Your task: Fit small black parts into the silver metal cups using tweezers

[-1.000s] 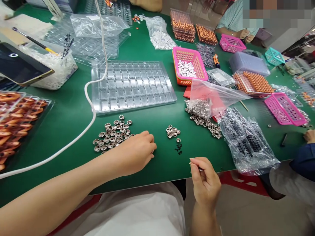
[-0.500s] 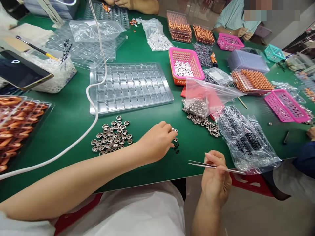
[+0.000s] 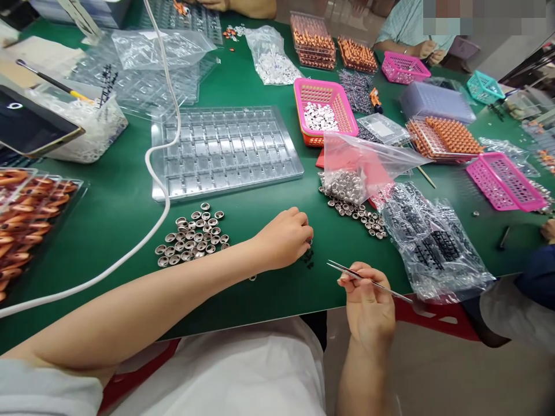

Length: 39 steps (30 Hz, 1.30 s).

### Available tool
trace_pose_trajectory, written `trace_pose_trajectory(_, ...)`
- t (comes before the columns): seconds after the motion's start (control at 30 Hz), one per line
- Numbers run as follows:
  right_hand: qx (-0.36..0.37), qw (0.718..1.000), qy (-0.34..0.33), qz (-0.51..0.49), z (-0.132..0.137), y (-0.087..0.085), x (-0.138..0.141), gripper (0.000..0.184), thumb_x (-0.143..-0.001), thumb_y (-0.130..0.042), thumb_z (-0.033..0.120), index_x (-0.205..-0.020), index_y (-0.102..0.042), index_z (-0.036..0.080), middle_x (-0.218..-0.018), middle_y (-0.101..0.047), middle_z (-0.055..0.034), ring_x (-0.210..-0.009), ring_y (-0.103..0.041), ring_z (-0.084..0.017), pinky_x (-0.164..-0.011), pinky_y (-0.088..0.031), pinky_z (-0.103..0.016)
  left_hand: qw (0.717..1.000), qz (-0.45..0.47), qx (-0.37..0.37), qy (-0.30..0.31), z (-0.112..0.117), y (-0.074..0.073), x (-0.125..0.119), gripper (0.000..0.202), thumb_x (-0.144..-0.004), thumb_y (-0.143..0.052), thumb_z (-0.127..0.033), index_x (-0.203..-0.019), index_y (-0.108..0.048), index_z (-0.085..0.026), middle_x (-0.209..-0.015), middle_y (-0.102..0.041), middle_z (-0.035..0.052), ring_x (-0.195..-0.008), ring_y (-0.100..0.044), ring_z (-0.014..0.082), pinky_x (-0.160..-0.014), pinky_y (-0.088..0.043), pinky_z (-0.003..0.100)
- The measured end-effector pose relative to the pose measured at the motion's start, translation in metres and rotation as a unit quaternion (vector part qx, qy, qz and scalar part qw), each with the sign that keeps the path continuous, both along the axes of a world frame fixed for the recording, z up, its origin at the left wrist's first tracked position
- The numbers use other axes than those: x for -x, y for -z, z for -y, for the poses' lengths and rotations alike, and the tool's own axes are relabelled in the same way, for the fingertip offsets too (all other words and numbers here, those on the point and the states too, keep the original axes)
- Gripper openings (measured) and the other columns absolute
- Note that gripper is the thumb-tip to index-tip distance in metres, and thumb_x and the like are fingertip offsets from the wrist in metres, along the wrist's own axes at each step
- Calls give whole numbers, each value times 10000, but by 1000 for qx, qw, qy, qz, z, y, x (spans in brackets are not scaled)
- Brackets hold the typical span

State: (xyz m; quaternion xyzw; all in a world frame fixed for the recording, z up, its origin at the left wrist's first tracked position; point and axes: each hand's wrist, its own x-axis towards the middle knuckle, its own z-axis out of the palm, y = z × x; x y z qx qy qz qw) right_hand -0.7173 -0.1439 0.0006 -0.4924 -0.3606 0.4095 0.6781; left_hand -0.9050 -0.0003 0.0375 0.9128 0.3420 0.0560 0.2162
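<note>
My left hand (image 3: 286, 238) rests low over the green table, its fingers curled down and closed. Whatever they grip is hidden beneath them. Small black parts (image 3: 307, 259) lie on the table just below its fingertips. Held in my right hand (image 3: 369, 300) is a pair of metal tweezers (image 3: 347, 270), pinched between thumb and fingers, the tips pointing left and slightly apart with nothing between them. A pile of small silver metal rings (image 3: 197, 238) lies to the left of my left hand. One single ring (image 3: 252, 278) sits just below my left forearm.
A clear compartment tray (image 3: 225, 150) lies beyond my left hand, a white cable (image 3: 150, 156) crossing its left edge. Bagged rings (image 3: 347, 185), a bag of black parts (image 3: 433, 242) and a pink basket (image 3: 325, 89) stand to the right. Orange parts (image 3: 30, 214) fill trays at far left. Co-workers sit around.
My left hand has closed over the few rings that showed by its fingertips. My right hand with the tweezers has moved up and left, its tips now nearer the black parts.
</note>
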Motion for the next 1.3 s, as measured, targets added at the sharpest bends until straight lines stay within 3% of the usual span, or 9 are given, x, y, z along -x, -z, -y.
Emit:
trace_pose_trajectory(0.2, 52, 997, 40, 39, 3, 4, 0, 121, -875, -744, 236, -994, -722, 219, -992, -681, -32, -753, -734, -143, -690, -653, -308, 990, 119, 42, -59, 33, -11, 29, 169, -906, -568, -143, -1010, -701, -154, -903, -743, 62, -860, -671, 216, -764, -521, 324)
trace_pose_trajectory(0.37, 54, 991, -16, 124, 3, 2, 1, 93, -906, -698, 205, -984, -731, 242, -1084, -735, -52, -899, -767, -215, -738, -657, -345, 972, 203, 82, -90, 59, 6, 40, 152, -890, -553, -159, -967, -683, -170, -828, -718, 26, -778, -667, 174, -681, -504, 278)
trace_pose_trajectory(0.53, 100, 960, 2, 263, 2, 1, -1, 195, -900, -704, 227, -1094, -699, 235, -1023, -761, -53, -903, -763, -205, -826, -651, -358, 964, 235, 84, -88, 56, 21, 38, 181, -895, -544, -146, -997, -693, -156, -848, -721, 48, -797, -657, 181, -693, -508, 281)
trace_pose_trajectory(0.67, 40, 945, -40, 323, -1, 3, -6, 191, -885, -694, 165, -1059, -657, 235, -1025, -749, -55, -971, -737, -211, -832, -644, -380, 967, 229, 92, -70, 50, 22, 39, 194, -901, -536, -137, -1015, -692, -156, -862, -735, 56, -813, -658, 191, -692, -508, 285)
trace_pose_trajectory(0.87, -20, 942, -58, 331, -4, 8, -5, 227, -879, -656, 74, -1036, -629, 235, -981, -739, -51, -928, -725, -205, -773, -640, -401, 968, 211, 115, -79, 49, 21, 40, 187, -906, -547, -146, -1027, -689, -166, -891, -736, 52, -821, -666, 187, -673, -508, 277)
trace_pose_trajectory(1.3, -20, 939, -37, 342, -3, 12, -3, 238, -868, -668, 83, -1038, -622, 243, -960, -735, -50, -896, -726, -207, -717, -642, -401, 966, 209, 130, -78, 49, 20, 40, 186, -913, -550, -141, -1034, -689, -165, -884, -736, 48, -827, -661, 189, -682, -508, 280)
